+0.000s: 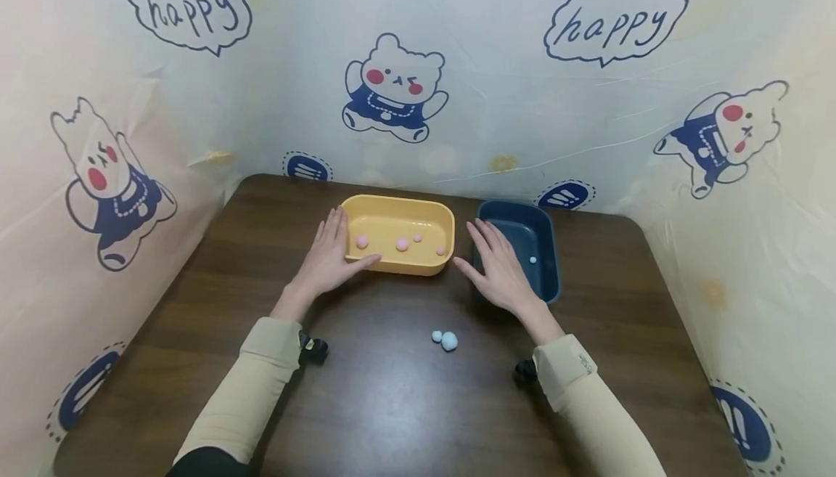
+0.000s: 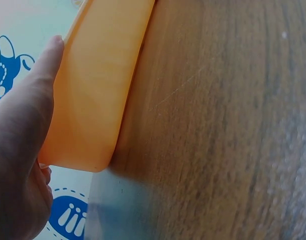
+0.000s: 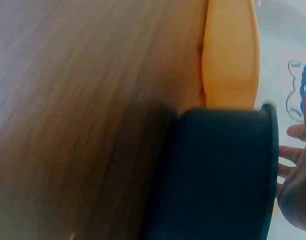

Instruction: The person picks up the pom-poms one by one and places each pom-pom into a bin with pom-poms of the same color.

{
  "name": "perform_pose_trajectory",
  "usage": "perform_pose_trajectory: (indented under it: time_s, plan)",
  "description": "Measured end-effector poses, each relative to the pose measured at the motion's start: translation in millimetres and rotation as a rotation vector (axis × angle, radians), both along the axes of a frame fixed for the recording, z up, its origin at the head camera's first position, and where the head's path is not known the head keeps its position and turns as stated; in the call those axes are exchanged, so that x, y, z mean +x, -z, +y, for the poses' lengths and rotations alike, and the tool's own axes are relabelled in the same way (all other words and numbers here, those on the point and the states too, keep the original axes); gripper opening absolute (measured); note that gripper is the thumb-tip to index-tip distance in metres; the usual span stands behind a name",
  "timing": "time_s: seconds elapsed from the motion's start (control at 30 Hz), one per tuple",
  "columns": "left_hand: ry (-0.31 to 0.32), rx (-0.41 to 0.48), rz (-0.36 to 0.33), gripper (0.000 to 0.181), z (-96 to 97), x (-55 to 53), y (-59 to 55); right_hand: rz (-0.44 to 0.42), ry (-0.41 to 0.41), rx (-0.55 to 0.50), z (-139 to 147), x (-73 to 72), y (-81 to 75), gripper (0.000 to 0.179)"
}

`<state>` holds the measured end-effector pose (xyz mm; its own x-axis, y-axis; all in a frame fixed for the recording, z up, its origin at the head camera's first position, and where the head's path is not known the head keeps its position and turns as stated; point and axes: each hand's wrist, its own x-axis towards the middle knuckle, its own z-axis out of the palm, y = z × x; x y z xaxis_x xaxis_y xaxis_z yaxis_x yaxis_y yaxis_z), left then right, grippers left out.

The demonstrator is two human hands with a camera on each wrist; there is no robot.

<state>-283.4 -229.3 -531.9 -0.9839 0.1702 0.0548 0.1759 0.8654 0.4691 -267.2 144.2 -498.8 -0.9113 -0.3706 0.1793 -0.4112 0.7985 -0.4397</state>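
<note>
My left hand lies against the left end of a yellow tray, its fingers straight along the side and its thumb at the front rim. In the left wrist view the thumb runs along the tray's outer wall. Several pink balls lie inside that tray. My right hand is over the left side of a dark blue tray, fingers extended and spread, holding nothing. One small light blue ball lies in the dark blue tray.
Two light blue balls, a bigger one and a smaller one, sit together on the brown wooden table, nearer than the trays. A patterned curtain with bear drawings surrounds the table's back and sides.
</note>
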Motion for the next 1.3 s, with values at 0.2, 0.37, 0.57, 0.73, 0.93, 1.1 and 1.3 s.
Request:
perform_pose_trajectory:
  time_s: [0.2,0.37,0.57,0.73,0.93,1.1,1.3]
  plan:
    - [0.0,0.004,0.006,0.135,-1.3,-0.1,2.6,0.065,0.014,0.074,30,5.7,3.4,0.087]
    - [0.004,0.004,0.002,0.136,-1.2,-0.4,3.9,0.061,0.04,0.119,53,15.2,5.5,0.095]
    - [0.0,0.008,0.005,0.136,-0.6,-1.1,1.3,0.025,0.086,0.149,79,21.5,8.7,0.101]
    - [-0.005,0.009,-0.004,0.137,-0.4,-1.8,0.3,0.008,0.134,0.177,100,26.7,11.1,0.109]
    - [0.002,0.018,-0.003,0.136,-1.2,-1.6,-1.9,-0.04,0.177,0.211,117,34.5,11.9,0.115]
    - [0.001,0.022,0.002,0.136,-1.3,-0.7,-3.4,-0.064,0.18,0.216,121,35.2,14.4,0.115]
    - [0.007,0.011,-0.009,0.135,-1.2,-1.1,-1.0,-0.052,0.185,0.214,123,35.9,24.0,0.111]
